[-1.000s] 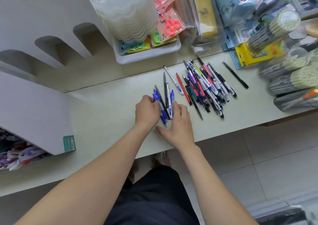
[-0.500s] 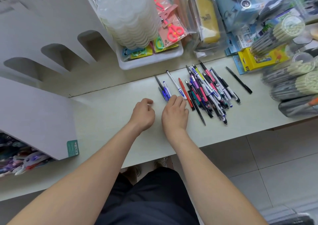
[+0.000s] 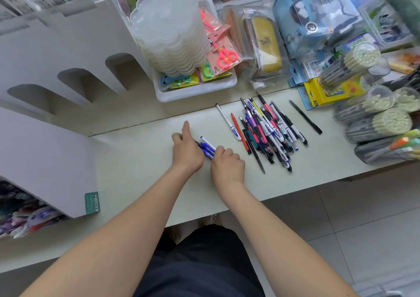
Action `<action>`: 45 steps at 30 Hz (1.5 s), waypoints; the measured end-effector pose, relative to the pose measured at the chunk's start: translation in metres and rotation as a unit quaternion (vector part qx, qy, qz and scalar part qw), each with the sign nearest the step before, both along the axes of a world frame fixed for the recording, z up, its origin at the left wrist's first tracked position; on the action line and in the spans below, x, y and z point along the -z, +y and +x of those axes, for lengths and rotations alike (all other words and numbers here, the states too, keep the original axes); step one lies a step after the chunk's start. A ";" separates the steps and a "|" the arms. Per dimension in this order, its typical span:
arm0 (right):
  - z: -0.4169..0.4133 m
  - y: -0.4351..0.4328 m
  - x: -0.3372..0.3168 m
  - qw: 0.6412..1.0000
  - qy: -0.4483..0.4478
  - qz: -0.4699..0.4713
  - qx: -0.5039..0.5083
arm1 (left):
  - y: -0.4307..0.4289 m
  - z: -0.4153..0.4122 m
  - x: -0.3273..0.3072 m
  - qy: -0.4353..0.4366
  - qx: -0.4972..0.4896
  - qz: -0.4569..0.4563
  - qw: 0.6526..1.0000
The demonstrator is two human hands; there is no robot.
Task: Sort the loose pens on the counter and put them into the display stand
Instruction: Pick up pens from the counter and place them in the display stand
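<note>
Sorting has barely begun: the right hand (image 3: 227, 164) curls its fingers round a bunch of blue pens (image 3: 208, 148) mid-counter (image 3: 136, 160). The left hand (image 3: 186, 153) touches them, grip unclear. The mixed pen pile (image 3: 268, 133) waits rightward, the display stand (image 3: 68, 53) apparently unfilled.

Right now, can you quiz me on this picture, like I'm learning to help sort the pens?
1. True or false: the blue pens sit between the left hand and the right hand.
2. Which thing lies alone, to the right of the big pen pile? A) a black pen B) a ruler C) a cup
3. Fill in: the pink scissors stand in the white ___.

Key: 1 true; 2 A; 3 tray.
</note>
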State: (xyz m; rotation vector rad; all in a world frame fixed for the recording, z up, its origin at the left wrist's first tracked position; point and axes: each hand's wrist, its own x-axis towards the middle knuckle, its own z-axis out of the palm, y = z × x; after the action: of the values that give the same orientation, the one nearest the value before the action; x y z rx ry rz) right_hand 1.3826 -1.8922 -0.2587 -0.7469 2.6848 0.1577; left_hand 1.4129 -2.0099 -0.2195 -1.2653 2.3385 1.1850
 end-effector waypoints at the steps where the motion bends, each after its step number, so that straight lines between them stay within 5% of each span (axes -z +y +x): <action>1: 0.002 0.004 0.002 1.000 0.011 -0.004 -0.006 | -0.003 0.000 0.001 -0.017 0.041 -0.056 0.997; 4: 0.010 0.016 0.008 0.999 0.030 -0.020 -0.029 | -0.004 0.001 0.004 -0.034 0.107 -0.106 0.988; 11: 0.016 0.038 0.004 0.995 0.066 -0.067 -0.039 | 0.006 0.009 0.003 0.001 0.040 -0.057 0.998; 15: 0.008 0.026 -0.001 0.998 0.022 -0.047 -0.037 | -0.003 0.019 -0.005 0.037 -0.039 0.047 0.997; 21: -0.006 0.017 -0.018 0.996 -0.085 0.002 -0.037 | -0.006 0.022 -0.009 0.034 -0.254 0.180 0.950; 27: -0.023 0.024 -0.035 0.978 -0.206 -0.031 0.010 | 0.023 0.024 -0.031 -0.049 -0.228 0.341 0.911; 35: 0.003 0.036 -0.025 0.995 -0.094 -0.014 -0.013 | 0.037 0.021 -0.034 -0.041 -0.212 0.336 0.917; 45: 0.019 0.029 -0.081 0.928 -0.276 -0.249 0.018 | 0.032 0.025 -0.044 0.114 -0.277 0.476 0.827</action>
State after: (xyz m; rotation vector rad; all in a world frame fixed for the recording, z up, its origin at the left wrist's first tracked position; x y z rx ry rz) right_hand 1.4014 -1.8631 -0.1775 -0.7392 2.1906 -0.6699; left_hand 1.4383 -1.9782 -0.1755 -1.4132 1.0674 2.3537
